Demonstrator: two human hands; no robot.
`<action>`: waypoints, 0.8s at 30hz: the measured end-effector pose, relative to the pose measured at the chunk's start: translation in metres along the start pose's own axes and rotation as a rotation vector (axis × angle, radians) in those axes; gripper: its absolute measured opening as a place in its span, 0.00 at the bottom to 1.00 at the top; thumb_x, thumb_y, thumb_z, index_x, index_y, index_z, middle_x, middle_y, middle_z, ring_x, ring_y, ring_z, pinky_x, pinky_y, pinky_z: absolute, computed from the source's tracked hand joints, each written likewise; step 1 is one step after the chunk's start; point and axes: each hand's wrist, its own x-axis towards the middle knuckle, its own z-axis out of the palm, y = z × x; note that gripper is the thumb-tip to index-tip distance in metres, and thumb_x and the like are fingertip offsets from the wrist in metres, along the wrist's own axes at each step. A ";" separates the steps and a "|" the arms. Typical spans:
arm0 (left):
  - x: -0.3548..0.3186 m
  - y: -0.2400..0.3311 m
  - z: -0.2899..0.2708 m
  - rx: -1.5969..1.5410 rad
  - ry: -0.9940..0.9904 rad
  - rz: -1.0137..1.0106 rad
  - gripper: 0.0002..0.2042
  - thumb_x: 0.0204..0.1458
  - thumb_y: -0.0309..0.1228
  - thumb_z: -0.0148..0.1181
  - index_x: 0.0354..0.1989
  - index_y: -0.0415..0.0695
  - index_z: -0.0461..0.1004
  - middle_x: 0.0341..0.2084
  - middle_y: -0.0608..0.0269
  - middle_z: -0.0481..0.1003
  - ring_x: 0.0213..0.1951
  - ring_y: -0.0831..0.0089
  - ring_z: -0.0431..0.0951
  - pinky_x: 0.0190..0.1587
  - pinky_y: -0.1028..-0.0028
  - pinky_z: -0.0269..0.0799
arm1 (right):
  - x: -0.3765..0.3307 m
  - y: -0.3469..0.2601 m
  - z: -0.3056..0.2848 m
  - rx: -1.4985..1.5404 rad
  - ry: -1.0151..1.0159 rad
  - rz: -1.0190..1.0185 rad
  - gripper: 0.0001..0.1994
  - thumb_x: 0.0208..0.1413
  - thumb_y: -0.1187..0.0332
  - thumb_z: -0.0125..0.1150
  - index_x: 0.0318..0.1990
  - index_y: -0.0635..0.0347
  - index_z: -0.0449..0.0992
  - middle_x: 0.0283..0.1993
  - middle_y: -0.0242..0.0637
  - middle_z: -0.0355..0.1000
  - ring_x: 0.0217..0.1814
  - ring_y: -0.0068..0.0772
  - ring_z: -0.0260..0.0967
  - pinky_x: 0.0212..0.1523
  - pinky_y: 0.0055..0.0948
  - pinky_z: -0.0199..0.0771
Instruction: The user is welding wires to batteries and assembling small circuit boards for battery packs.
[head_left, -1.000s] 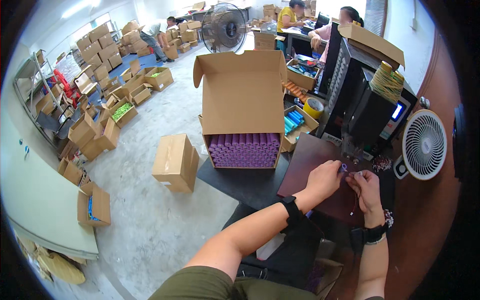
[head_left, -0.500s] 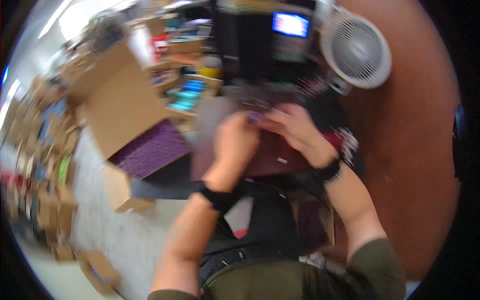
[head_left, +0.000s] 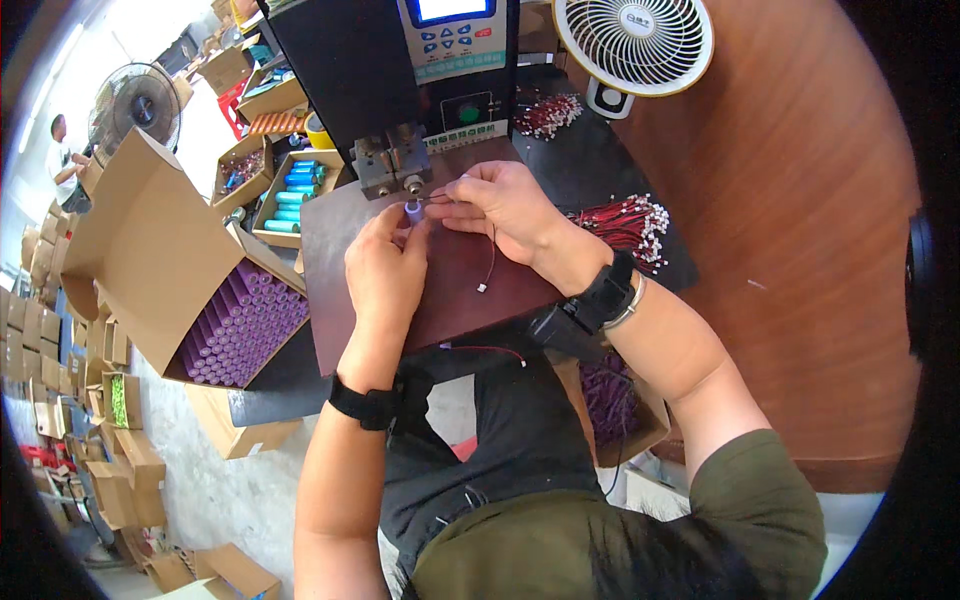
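Observation:
My left hand [head_left: 385, 268] pinches a small pale cylindrical cell [head_left: 409, 212] upright just below the metal head [head_left: 390, 165] of a black welding machine [head_left: 400, 60]. My right hand [head_left: 500, 205] holds a thin red and black wire lead [head_left: 488, 262] against the top of the cell; the lead's white plug hangs down over the dark brown work plate [head_left: 470, 290]. Both hands nearly touch each other at the cell.
An open cardboard box [head_left: 150, 260] of purple cells stands at my left. Trays of teal cells [head_left: 290, 195] lie behind it. Bundles of red wire leads [head_left: 625, 220] lie at my right, a small white fan [head_left: 635, 40] behind them. A person stands by a floor fan [head_left: 135, 100], far left.
The view has swung down and closer onto the machine and my hands. Both hands have stayed together at the welding head, holding the cell and lead.

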 end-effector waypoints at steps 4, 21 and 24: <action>0.002 0.004 -0.001 -0.046 -0.032 -0.053 0.11 0.41 0.28 0.57 0.35 0.40 0.73 0.24 0.55 0.74 0.27 0.62 0.75 0.31 0.69 0.68 | 0.004 -0.001 0.002 -0.016 0.009 0.018 0.05 0.49 0.72 0.52 0.29 0.64 0.66 0.32 0.41 0.70 0.36 0.33 0.72 0.37 0.32 0.69; 0.004 0.007 -0.003 0.043 -0.022 -0.055 0.11 0.42 0.30 0.56 0.34 0.41 0.73 0.24 0.53 0.74 0.29 0.58 0.75 0.32 0.68 0.69 | 0.005 0.002 0.006 -0.034 0.013 -0.008 0.05 0.48 0.72 0.54 0.27 0.62 0.66 0.31 0.39 0.71 0.34 0.29 0.71 0.35 0.28 0.68; 0.005 0.004 -0.003 0.064 -0.030 -0.056 0.11 0.42 0.30 0.56 0.34 0.40 0.73 0.24 0.53 0.74 0.29 0.57 0.75 0.33 0.67 0.68 | 0.004 0.001 0.006 -0.025 0.010 -0.018 0.05 0.48 0.72 0.53 0.27 0.62 0.66 0.30 0.39 0.71 0.34 0.30 0.71 0.35 0.28 0.68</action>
